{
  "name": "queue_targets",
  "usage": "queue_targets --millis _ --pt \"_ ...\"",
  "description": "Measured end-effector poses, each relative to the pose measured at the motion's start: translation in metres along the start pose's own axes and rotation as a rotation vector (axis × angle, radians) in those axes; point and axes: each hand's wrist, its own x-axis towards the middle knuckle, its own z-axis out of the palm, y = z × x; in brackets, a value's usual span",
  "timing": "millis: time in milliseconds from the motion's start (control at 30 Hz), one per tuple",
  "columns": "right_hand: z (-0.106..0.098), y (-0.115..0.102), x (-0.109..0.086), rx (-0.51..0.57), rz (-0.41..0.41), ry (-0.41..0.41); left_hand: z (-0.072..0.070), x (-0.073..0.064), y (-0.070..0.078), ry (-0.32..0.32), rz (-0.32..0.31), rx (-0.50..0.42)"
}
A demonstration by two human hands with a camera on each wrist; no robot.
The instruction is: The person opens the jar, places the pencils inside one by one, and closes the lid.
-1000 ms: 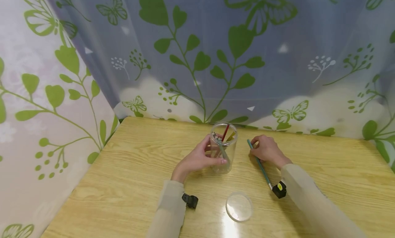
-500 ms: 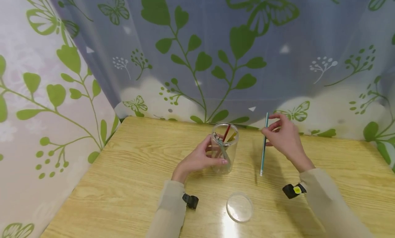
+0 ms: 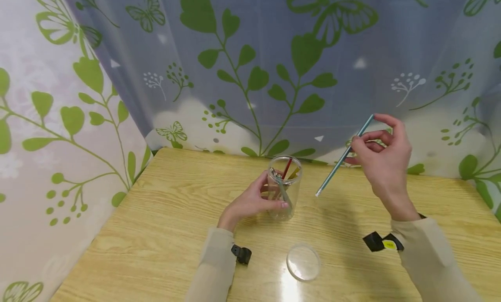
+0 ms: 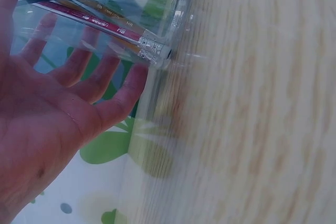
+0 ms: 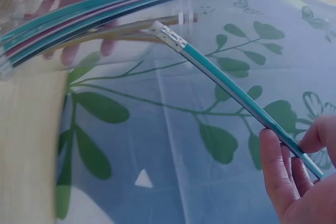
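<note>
A clear plastic jar (image 3: 294, 202) stands upright on the table, and my left hand (image 3: 250, 200) curls round its left side, thumb across the front. Inside it lean several pencils, among them a red pencil (image 4: 94, 18), teal ones and a yellow-brown pencil (image 3: 293, 173). My right hand (image 3: 385, 158) pinches a teal pencil (image 3: 344, 156) near its upper end, raised above the table to the right of the jar. The held pencil slants down to the left, its white eraser end (image 5: 167, 33) lowest and pointing toward the jar.
A round clear lid (image 3: 303, 263) lies flat on the wooden table (image 3: 168, 241), in front of the jar. A curtain (image 3: 235, 75) with green leaves and butterflies hangs right behind the table's back edge, and another patterned cloth (image 3: 58, 176) hangs on the left.
My right hand has lifted the teal pencil off the table, moving up and to the right, and the pencil's eraser end has swung left toward the jar. The left hand and jar have stayed put.
</note>
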Motion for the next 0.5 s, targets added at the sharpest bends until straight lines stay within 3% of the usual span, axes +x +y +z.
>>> queue_targets --millis 500 --pt "0.011 -0.022 0.004 0.155 -0.182 0.048 -0.001 0.001 -0.002 -0.007 -0.003 0.003"
